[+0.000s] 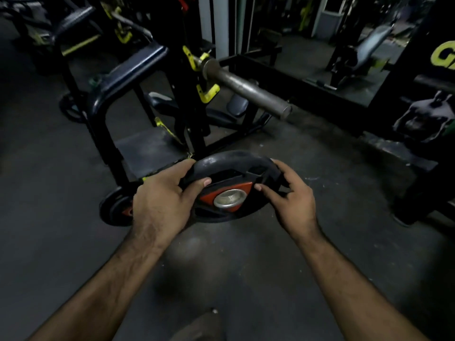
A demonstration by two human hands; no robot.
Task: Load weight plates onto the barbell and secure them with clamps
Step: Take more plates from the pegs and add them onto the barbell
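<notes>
A black weight plate (pixel 221 173) with a red centre and a steel-ringed hole is held in the air in front of me, tilted with its face up. My left hand (pixel 162 200) grips its left rim, thumb on the face. My right hand (pixel 290 198) grips the right rim through a handle slot. Above and beyond the plate, the bare steel sleeve of the barbell (pixel 248 88) sticks out toward me from a black rack with yellow hooks (pixel 208 92). No clamp is visible.
Another black plate with a red centre (pixel 115 207) leans at the foot of the bench frame (pixel 103 112), left of my hands. Dark machines and a mirror wall stand behind. My foot (pixel 202 326) shows at the bottom on the grey floor.
</notes>
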